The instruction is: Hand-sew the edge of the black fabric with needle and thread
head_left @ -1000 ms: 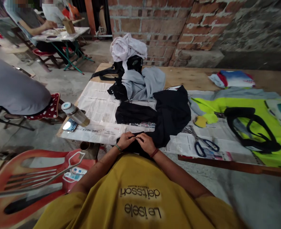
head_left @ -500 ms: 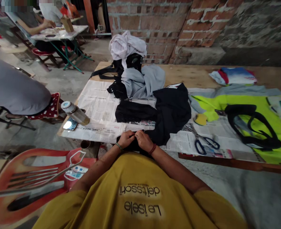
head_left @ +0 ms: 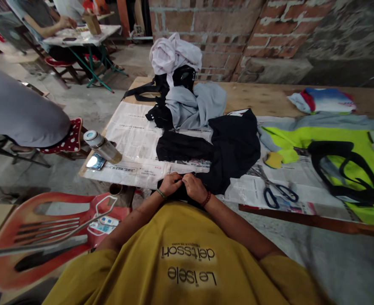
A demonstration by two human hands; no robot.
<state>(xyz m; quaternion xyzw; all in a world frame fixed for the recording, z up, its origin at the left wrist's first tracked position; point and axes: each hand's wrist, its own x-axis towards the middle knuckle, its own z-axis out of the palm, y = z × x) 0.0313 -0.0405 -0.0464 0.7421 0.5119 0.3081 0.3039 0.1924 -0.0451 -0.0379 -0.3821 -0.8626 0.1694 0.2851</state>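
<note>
A black garment, perhaps trousers, lies bent across the newspaper, and one end of it reaches the table's near edge. There my left hand pinches the black cloth with its fingers closed. Right beside it, nearly touching, my right hand is also closed on the same cloth, thumb and fingertips together. Whether a needle or other small thing is between the fingertips is too small to make out. To the right of the garment lies a pair of scissors with dark blue handles.
Newspaper covers part of the wooden table. Grey cloth is heaped behind; a yellow-green garment lies right. At left stand a bottle, a phone and a red plastic chair. A person sits nearby.
The view has shifted a little, so the table and its things appear slightly further right. Both hands keep their hold on the black cloth, with hardly any movement.
</note>
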